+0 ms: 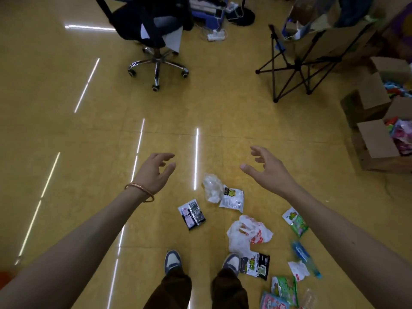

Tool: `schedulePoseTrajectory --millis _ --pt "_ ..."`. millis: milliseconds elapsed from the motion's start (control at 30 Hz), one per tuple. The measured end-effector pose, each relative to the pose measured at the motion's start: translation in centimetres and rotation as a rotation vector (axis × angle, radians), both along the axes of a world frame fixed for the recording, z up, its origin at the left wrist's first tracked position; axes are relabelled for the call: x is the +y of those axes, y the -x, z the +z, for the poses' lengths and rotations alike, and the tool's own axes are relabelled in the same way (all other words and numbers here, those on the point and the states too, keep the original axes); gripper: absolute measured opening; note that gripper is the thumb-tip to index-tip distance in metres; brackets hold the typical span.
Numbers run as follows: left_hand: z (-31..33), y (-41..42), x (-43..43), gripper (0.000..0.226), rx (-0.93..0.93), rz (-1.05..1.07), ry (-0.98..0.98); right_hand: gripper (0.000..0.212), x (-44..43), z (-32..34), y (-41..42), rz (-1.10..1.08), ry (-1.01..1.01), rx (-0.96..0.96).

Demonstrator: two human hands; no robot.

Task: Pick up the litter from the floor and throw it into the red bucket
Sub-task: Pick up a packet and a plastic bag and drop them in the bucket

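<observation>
**Both Hands Empty Above Scattered Litter**

The left hand (153, 172), with a bangle (139, 191) at the wrist, was stretched out over the floor (66, 108). Its fingers were loosely curled and apart, and it held nothing. The right hand (267, 170) was spread wider, fingers apart, and was also empty. Neither hand touched any litter.

The litter lay on the floor between 4 and 6 o'clock of the frame:
- A clear bag (210, 188) touched a white packet (231, 199) at its 4 o'clock.
- A black packet (191, 214) lay apart, at 8 o'clock from that pair.
- A white bag (245, 235) lay just beyond the right shoe (231, 263).
- A green packet (295, 221) and a blue bottle (305, 257) lay under the right forearm.

A small red patch (5, 278) showed at the 8 o'clock edge, too cropped to identify. An office chair (153, 30) stood at 12 o'clock, and open boxes (376, 141) at 3 o'clock.
</observation>
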State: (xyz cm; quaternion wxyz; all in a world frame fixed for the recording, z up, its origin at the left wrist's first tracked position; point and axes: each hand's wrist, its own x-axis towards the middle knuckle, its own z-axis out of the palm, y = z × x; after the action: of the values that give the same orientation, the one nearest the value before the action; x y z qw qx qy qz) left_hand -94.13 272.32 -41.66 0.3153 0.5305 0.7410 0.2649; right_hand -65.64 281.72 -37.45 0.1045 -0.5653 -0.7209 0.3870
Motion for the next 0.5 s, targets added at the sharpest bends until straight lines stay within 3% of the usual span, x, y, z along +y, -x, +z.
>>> schedulePoseTrajectory --millis 267,500 --pt "-10.5 -0.7 2.0 0.034 0.037 0.119 0.050 0.069 5.5 -10.7 0.4 0.123 0.046 -0.009" --pt "-21.5 -2.8 6.9 0.044 0.031 -0.004 -0.012 0.072 8.7 -23.9 2.2 0.178 0.043 0.025"
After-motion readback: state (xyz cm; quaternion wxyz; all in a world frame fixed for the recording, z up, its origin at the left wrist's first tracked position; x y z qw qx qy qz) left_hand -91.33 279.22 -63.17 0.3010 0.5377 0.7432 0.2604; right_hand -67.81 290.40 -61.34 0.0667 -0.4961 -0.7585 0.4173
